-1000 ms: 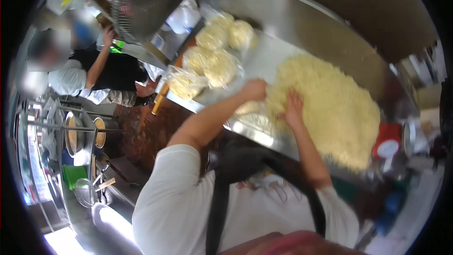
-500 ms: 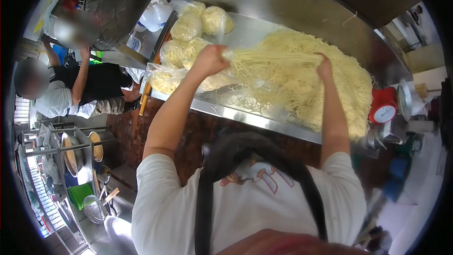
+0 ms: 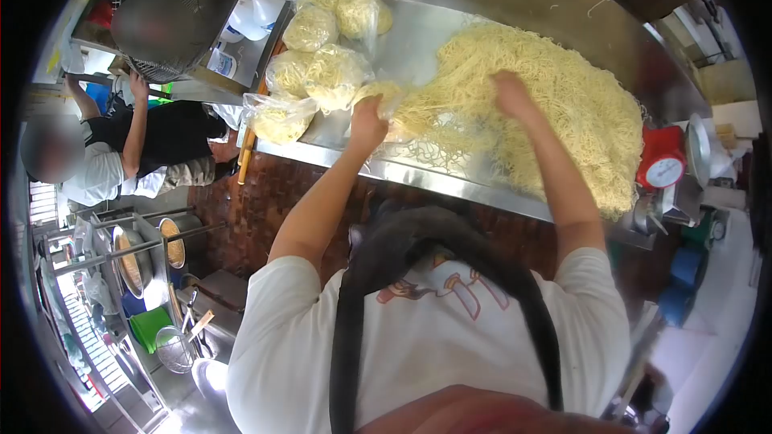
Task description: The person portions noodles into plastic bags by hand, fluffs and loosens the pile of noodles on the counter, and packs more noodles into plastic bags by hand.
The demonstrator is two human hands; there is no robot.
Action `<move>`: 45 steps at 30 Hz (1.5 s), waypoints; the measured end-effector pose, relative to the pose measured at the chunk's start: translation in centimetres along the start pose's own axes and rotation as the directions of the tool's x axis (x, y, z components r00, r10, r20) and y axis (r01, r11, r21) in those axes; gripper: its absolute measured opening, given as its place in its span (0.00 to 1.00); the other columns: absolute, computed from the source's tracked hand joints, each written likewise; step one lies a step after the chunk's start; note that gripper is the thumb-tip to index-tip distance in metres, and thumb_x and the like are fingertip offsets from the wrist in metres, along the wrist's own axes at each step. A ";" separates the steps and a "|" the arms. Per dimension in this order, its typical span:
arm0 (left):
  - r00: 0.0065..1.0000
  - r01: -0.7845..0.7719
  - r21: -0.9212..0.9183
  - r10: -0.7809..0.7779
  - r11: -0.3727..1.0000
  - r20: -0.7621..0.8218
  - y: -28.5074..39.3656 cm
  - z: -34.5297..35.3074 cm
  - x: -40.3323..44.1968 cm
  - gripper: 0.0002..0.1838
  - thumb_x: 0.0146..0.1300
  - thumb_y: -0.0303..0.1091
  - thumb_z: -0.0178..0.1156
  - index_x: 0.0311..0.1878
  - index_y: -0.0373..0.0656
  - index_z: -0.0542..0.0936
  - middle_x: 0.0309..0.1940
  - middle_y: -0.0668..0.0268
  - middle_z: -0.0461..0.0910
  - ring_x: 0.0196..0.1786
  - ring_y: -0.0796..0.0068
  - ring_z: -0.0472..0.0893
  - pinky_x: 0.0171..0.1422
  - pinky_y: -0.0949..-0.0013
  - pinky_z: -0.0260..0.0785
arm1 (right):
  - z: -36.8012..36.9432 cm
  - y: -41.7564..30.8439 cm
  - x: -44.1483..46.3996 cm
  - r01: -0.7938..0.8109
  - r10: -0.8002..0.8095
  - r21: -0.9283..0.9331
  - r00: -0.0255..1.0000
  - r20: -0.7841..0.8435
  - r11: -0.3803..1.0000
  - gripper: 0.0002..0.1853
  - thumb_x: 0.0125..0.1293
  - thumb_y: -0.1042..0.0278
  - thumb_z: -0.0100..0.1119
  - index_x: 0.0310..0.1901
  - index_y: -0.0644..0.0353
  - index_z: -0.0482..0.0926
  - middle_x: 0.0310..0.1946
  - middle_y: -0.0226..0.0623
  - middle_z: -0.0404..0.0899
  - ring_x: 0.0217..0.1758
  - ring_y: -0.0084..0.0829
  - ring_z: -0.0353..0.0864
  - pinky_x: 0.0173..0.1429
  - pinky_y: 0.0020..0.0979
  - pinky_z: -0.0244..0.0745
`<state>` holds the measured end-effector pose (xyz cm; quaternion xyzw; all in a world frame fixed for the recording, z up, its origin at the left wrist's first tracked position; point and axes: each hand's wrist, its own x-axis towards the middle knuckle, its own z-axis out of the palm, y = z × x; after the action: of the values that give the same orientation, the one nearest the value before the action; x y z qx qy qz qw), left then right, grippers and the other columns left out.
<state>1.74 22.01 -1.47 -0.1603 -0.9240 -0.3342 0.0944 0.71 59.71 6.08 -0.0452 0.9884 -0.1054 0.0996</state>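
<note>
A large heap of pale yellow noodles point(image 3: 563, 112) covers the right part of the metal worktop point(image 3: 418, 28). My left hand point(image 3: 369, 122) is closed at the near edge of the worktop, on a clear plastic bag with noodles point(image 3: 382, 95) beside the filled bags. Over the left side of the heap, my right hand point(image 3: 512, 95) is closed on noodles, and strands trail between the two hands. Several clear bags of noodles point(image 3: 334, 72) stand grouped at the worktop's left end. Loose strands lie along the near edge.
A red scale point(image 3: 661, 167) stands at the worktop's right end. Wooden rods point(image 3: 247, 157) lie at its left edge. Further left are a person in a black apron point(image 3: 173, 135), a wire-guarded fan point(image 3: 165, 16), large pots point(image 3: 133, 261), and a strainer point(image 3: 175, 350).
My left hand has moved down and slightly right with the bag. My right hand has come left across the heap, closer to my left hand. The view has shifted.
</note>
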 end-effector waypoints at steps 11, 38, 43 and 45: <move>0.736 0.515 -0.785 -0.647 0.344 0.200 1.9 0.6 -1.9 0.10 0.70 0.31 0.49 0.48 0.36 0.74 0.35 0.58 0.80 0.34 0.68 0.82 0.36 0.65 0.81 | 12.6 -13.4 4.1 0.315 -0.313 0.010 0.945 -0.090 0.949 0.23 0.56 0.73 0.55 0.55 0.63 0.76 0.54 0.53 0.78 0.63 0.49 0.75 0.70 0.60 0.58; 0.761 0.595 -0.777 -0.456 0.208 0.461 5.1 4.3 3.2 0.09 0.69 0.35 0.52 0.47 0.41 0.73 0.29 0.64 0.78 0.30 0.74 0.80 0.30 0.69 0.76 | 10.1 -6.6 1.3 0.086 -0.078 0.041 0.982 -0.170 0.995 0.35 0.52 0.75 0.64 0.65 0.60 0.70 0.61 0.51 0.72 0.63 0.56 0.71 0.64 0.47 0.70; 0.749 0.644 -0.650 -0.505 0.403 0.428 5.8 3.9 4.0 0.14 0.69 0.39 0.58 0.49 0.40 0.72 0.32 0.62 0.79 0.34 0.70 0.80 0.36 0.65 0.75 | 10.7 -4.2 5.1 0.087 -0.098 0.311 0.995 0.022 0.946 0.27 0.50 0.74 0.66 0.56 0.63 0.75 0.46 0.52 0.81 0.50 0.52 0.80 0.53 0.45 0.75; 0.777 0.625 -0.557 -0.503 0.547 0.379 8.0 2.1 4.3 0.15 0.68 0.40 0.61 0.48 0.40 0.72 0.34 0.60 0.78 0.36 0.67 0.79 0.42 0.63 0.74 | 6.6 -5.9 4.9 0.238 -0.248 0.320 0.969 -0.009 0.917 0.23 0.51 0.75 0.64 0.52 0.63 0.76 0.39 0.54 0.81 0.43 0.52 0.81 0.48 0.44 0.76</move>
<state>0.45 30.21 2.87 0.0952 -0.7513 -0.6326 -0.1621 -2.34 52.14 0.08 -0.1526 0.9433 -0.2746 0.1074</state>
